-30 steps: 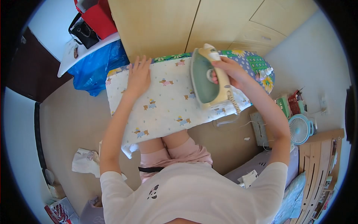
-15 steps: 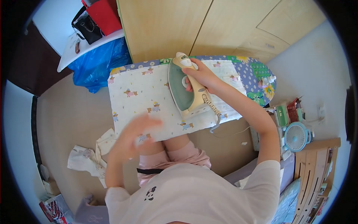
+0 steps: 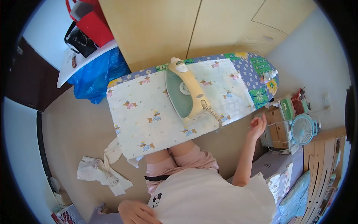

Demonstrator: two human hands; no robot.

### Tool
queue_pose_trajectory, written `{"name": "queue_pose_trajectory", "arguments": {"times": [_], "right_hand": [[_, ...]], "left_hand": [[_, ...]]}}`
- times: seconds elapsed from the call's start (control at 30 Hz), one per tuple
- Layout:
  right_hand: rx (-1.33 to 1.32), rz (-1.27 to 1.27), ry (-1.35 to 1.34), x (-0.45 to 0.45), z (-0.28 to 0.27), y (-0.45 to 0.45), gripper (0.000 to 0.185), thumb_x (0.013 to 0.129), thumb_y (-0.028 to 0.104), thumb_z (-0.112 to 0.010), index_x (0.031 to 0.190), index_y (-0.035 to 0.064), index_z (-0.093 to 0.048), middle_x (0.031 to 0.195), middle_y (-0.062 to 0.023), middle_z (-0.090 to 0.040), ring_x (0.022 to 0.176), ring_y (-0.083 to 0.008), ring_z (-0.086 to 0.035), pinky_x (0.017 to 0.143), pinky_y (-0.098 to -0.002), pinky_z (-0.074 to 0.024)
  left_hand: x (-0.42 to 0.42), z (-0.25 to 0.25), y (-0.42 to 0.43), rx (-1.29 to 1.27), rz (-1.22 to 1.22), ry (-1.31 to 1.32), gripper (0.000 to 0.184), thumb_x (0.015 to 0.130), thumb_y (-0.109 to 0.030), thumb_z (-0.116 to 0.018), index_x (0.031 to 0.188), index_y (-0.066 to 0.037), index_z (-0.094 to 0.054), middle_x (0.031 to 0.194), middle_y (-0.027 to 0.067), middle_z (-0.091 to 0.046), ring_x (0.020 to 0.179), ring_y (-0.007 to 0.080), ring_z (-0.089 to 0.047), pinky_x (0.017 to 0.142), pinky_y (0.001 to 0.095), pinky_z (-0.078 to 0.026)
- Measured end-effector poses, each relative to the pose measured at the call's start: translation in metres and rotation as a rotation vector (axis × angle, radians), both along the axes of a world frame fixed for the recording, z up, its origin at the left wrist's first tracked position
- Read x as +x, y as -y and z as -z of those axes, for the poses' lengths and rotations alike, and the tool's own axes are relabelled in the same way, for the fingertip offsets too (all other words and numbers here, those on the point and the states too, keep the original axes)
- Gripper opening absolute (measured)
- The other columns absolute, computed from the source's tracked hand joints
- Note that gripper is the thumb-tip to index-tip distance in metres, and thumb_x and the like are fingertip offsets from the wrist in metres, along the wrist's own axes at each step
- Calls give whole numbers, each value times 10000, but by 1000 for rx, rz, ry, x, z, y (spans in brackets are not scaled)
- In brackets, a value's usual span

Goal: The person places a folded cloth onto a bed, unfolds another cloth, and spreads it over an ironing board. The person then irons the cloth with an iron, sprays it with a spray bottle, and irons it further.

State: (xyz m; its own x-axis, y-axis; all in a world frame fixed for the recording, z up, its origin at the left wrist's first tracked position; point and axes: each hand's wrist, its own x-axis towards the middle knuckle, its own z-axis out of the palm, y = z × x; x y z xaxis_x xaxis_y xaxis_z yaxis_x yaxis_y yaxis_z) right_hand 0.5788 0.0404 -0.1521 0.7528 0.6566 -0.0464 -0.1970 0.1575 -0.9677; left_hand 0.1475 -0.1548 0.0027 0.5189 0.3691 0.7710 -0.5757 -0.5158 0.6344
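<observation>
A cream and green iron (image 3: 184,91) rests on a white cloth with dog prints (image 3: 149,108), with no hand on it. The cloth lies over a patterned ironing board (image 3: 248,76). Off the board's near right edge, my right hand (image 3: 258,127) hangs in the air, fingers bent and apart, holding nothing. My left hand (image 3: 138,212) is at the bottom, by the hem of the white shirt; its fingertips are hard to make out against the shirt.
A small bottle (image 3: 270,75) stands at the board's right end. Beyond it are a blue fan (image 3: 302,128) and a wooden drawer box (image 3: 279,128). Printed cloth (image 3: 100,171) lies on the floor at left. A blue bag (image 3: 99,74) hangs by the white shelf.
My right hand has let go of the iron and moved right, off the board. The iron went left before it was released. My left hand has left the cloth and come down to my body.
</observation>
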Motion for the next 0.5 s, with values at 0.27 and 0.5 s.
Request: {"name": "queue_pose_trajectory", "arguments": {"times": [0.27, 0.5], "right_hand": [[-124, 149, 135, 29, 61, 65, 153, 849, 54, -484, 903, 13, -621, 640, -52, -512, 521, -128, -407, 462, -260, -347], [115, -60, 286, -8, 2, 24, 129, 885, 53, -493, 898, 42, -621, 632, -41, -547, 539, -112, -464, 489, -247, -398]], "left_hand": [[17, 10, -3, -94, -19, -19, 448, 781, -427, -656, 975, -24, -641, 881, 98, -653, 707, 231, -621, 490, 312, -385], [18, 19, 5, 28, 55, 87, 300, 841, -307, -611, 794, -16, -665, 831, 96, -644, 727, 233, -611, 487, 243, -362]]}}
